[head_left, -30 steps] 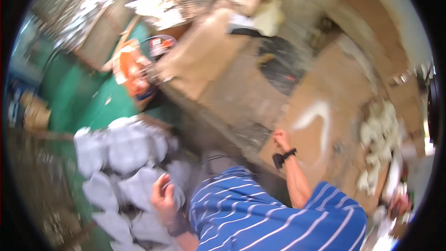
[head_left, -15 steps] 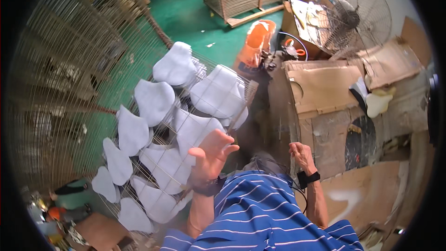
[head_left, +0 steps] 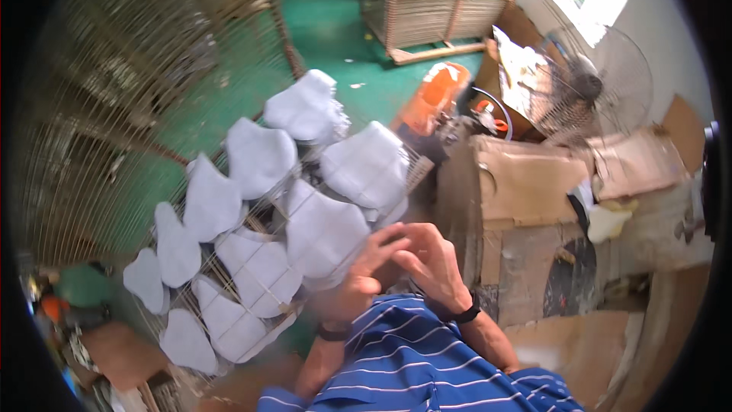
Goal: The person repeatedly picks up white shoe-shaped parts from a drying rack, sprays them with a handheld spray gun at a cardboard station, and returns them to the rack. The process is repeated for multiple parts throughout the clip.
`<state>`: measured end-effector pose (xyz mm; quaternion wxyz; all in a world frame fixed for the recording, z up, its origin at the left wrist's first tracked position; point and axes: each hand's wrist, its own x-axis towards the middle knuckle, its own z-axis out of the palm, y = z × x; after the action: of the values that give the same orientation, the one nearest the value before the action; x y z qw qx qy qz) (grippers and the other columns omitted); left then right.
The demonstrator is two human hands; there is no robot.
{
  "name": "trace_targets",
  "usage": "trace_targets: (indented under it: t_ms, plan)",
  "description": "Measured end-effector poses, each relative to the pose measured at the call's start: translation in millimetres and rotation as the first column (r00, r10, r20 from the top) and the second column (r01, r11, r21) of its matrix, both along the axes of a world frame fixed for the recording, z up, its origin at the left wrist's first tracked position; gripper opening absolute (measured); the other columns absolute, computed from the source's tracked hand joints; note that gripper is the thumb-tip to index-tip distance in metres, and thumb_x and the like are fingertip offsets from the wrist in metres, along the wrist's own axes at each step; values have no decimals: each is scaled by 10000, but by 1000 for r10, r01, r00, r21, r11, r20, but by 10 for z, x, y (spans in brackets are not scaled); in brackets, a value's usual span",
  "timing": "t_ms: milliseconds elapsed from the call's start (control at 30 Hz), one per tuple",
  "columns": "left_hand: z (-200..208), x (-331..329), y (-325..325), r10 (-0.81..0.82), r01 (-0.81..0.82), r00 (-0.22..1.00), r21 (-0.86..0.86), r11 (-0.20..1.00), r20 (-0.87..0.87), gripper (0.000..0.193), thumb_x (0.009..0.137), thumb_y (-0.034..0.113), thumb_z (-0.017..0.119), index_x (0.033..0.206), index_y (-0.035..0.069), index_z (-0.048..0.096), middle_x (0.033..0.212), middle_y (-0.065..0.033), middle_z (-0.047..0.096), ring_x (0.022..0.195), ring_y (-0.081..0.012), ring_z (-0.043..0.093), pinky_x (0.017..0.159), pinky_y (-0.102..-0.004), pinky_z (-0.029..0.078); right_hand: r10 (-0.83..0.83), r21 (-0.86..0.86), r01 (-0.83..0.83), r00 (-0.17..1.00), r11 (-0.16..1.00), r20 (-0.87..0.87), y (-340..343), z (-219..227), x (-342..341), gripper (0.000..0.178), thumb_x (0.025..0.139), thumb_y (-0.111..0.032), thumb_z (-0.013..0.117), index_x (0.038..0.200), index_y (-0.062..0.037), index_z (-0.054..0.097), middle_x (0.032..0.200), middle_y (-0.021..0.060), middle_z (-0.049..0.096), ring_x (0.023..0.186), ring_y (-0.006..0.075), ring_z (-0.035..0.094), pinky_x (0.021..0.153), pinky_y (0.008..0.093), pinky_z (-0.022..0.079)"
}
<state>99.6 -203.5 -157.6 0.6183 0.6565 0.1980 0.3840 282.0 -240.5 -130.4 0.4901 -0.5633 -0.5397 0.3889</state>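
My left hand [head_left: 367, 265] and my right hand [head_left: 433, 261] meet in front of my striped shirt, their fingers touching or overlapping. The left hand's fingers reach out toward the right, its thumb apart. My right hand's fingers are curled over at the left fingertips; whether anything small is between them is hidden. Just left of both hands are stacks of white contoured flat pieces [head_left: 326, 229], resting on a wire rack [head_left: 415, 175]. Another white stack [head_left: 366, 164] sits on the rack beyond my hands.
To the right is a cardboard-covered bench [head_left: 534, 183] with a pale yellow piece [head_left: 608, 223]. Beyond it stand a wire-caged fan [head_left: 583, 88] and an orange container [head_left: 441, 91]. A slatted cart [head_left: 435, 21] holding white pieces is on the green floor [head_left: 324, 38].
My right hand has moved left from the bench edge and joined the left hand. My left hand has shifted right, its raised palm turning toward the right hand. The view has tilted slightly.
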Motion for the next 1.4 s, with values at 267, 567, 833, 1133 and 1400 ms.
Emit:
trace_targets:
  t_ms: [267, 567, 833, 1133, 1400]
  plan:
    - [-77, 45, -253, 39, -38, 999, 28, 999, -19, 1173, 825, 902, 308, 1582, 6, 299, 1656, -185, 195, 1534, -325, 192, 1235, -438, 159, -68, -110, 27, 920, 994, -387, -4, -105, -193, 278, 1086, -229, 515, 951, -26, 649, 627, 7, 586, 490, 59, 484, 456, 212, 371]
    - [-249, -26, -375, 61, -50, 974, -56, 997, 218, 1010, 903, 826, 354, 1554, 55, 401, 1660, -158, 217, 1494, -292, 290, 1181, -456, 294, -97, -249, -169, 610, 954, -787, 3, -155, -258, 312, 1094, -288, 477, 851, -99, 528, 583, -42, 435, 429, 70, 391, 361, 227, 317]
    - [-510, -301, -421, 355, -179, 867, -446, 877, 350, 205, 872, 99, 807, 926, 65, 612, 1005, -33, 641, 1078, -198, 603, 996, -376, 465, -218, -325, -135, 500, 936, -838, 176, -451, 75, 407, 1066, -415, 518, 727, -202, 443, 543, -72, 292, 409, 59, 226, 344, 233, 221]
    - [-302, -619, -354, 569, -489, 807, -360, 795, 159, 181, 930, 110, 732, 787, 20, 670, 864, -43, 691, 936, -150, 639, 866, -319, 498, -113, -434, -145, 849, 889, -516, 79, -49, -378, 362, 1040, -320, 581, 769, -87, 527, 650, -7, 470, 548, 89, 439, 503, 242, 330]
    - [-294, -575, -429, 619, -560, 781, -532, 635, -83, 455, 1072, 325, 510, 737, 23, 570, 782, -44, 623, 724, -114, 545, 694, -304, 462, 290, -147, -311, 945, 939, -152, 105, 160, -778, 280, 1017, -308, 619, 841, -89, 601, 635, -30, 511, 513, 46, 414, 455, 226, 320]
